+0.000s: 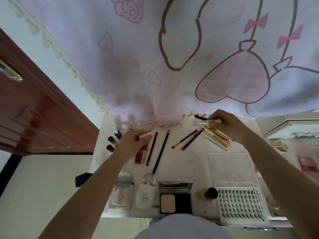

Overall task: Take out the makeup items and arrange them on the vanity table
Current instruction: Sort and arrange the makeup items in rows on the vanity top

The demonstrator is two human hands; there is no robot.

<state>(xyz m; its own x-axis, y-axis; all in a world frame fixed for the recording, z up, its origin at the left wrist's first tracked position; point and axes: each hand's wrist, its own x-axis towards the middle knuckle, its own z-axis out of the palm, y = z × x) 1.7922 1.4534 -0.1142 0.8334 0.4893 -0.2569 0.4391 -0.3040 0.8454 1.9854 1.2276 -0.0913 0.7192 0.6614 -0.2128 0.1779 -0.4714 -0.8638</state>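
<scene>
We see a soft cloth curtain (138, 69) above the scuffed matt white vanity table (186, 163), and a shiny wooden door (39, 114) left of it.

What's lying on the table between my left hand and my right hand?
In the head view, between the left hand and right hand lie two long dark pencils side by side, then two crossed thin brushes on the white table.

— What carries it all?
— A white vanity table (186, 163), speckled with dark marks.
— At six o'clock?
— An open compact (175, 198), a cream bottle (145, 195), a lash tray (240, 203).
— Eleven o'clock?
— Two dark pencils (159, 150); brushes (188, 139) lie at one.
</scene>
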